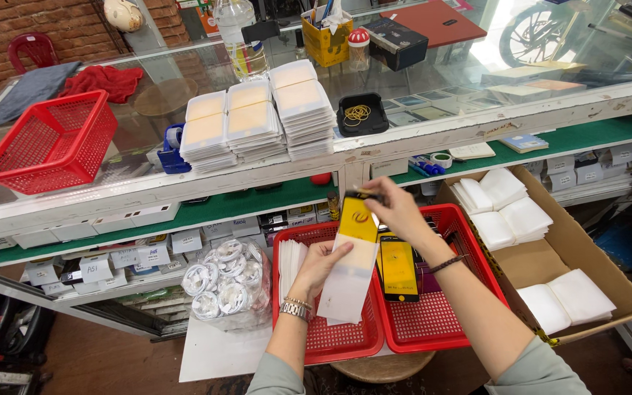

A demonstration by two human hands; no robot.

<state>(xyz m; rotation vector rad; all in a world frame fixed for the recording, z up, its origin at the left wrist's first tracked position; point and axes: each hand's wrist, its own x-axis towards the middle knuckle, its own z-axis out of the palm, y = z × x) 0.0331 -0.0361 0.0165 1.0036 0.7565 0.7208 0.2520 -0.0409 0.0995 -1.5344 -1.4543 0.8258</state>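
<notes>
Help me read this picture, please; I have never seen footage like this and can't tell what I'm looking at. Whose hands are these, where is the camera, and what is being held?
There is no machine here. A person wears a camera on the head, so you look down over their two bare arms. The left hand has its grip on a white sleeve, and the right hand pinches the top of a yellow and black card standing in that sleeve. Below are two red baskets on a stool; one holds a similar yellow card. Ahead is a glass counter with stacks of white packets and another red basket. A cardboard box of white sleeves sits to the right.
</notes>
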